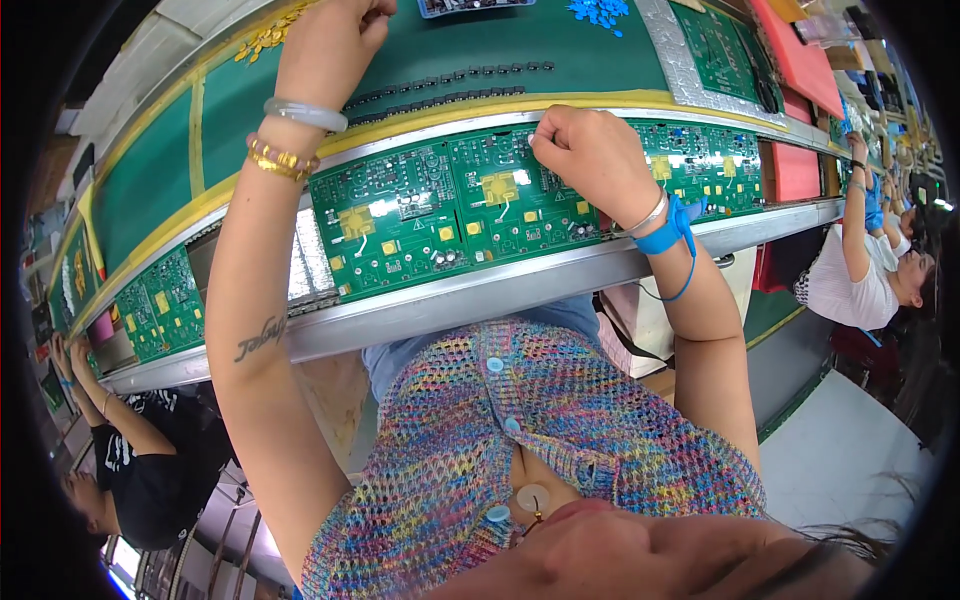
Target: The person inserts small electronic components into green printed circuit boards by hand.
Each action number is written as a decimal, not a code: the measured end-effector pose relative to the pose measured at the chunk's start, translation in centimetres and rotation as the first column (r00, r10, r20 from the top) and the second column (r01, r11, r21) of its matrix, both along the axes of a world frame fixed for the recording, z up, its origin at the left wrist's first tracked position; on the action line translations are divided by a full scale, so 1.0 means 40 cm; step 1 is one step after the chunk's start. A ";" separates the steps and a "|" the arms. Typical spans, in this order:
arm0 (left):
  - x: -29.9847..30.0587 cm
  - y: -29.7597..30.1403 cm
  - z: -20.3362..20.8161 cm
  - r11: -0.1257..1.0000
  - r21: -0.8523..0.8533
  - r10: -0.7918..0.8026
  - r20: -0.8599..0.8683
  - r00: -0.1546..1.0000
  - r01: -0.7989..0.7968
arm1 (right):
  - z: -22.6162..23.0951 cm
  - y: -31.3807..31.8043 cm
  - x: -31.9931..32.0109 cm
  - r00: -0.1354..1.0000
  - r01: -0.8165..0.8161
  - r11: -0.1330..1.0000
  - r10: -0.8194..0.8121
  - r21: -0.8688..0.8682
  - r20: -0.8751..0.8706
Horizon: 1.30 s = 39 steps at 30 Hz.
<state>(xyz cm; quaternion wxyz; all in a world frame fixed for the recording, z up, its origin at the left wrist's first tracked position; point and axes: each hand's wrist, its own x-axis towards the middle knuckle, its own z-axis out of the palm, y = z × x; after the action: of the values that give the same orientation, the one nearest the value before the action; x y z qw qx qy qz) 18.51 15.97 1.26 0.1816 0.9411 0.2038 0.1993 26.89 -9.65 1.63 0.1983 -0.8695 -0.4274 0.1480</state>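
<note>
My right hand (pixel 592 155) is closed, thumb and fingers pressed together, over the upper edge of a green circuit board (pixel 530 225). A small pale tip shows at its fingers, but whether that is a part or a nail I cannot make out. My left hand (pixel 340 30) reaches over the green bench mat with curled fingers, partly cut off by the top edge; anything in them is hidden. Near it, rows of small black components (pixel 470 75) stand on the mat. Another green circuit board (pixel 385 220), with yellow square parts, lies beside the first on the rail track.
A blue tray of dark parts (pixel 478 8) sits at the top, between yellow discs (pixel 270 35) and blue parts (pixel 600 12). A metal rail (pixel 480 285) runs along the near side. Co-workers are at the line on the left (pixel 150 460) and right (pixel 870 270).
</note>
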 end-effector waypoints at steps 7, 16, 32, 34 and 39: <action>-0.085 -0.083 0.031 0.940 -0.249 -0.208 0.131 0.969 0.235 | -0.006 0.014 0.004 1.000 -0.023 1.000 0.023 -0.002 0.015; -0.286 -0.123 0.065 0.981 -0.188 -0.055 -0.029 0.998 0.048 | -0.008 -0.020 0.235 0.936 0.044 0.977 -0.114 0.210 0.334; -0.404 -0.242 0.014 0.975 0.212 0.039 -0.458 0.888 0.066 | -0.039 -0.021 0.301 0.916 -0.053 0.982 -0.026 0.184 0.400; -0.388 -0.249 0.016 0.974 0.196 -0.010 -0.481 0.877 0.118 | -0.002 -0.033 0.222 0.975 -0.044 0.962 -0.017 0.268 0.222; -0.358 -0.273 0.009 0.958 0.220 -0.080 -0.405 0.911 0.182 | 0.055 -0.055 0.073 0.983 0.092 0.960 -0.045 0.265 -0.177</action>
<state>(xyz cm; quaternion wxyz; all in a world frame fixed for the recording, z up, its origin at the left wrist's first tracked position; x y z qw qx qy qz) 4.17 5.06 1.63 0.0290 0.9889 0.1447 0.0186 29.80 -11.85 3.84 0.3562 -0.8328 -0.3948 0.1542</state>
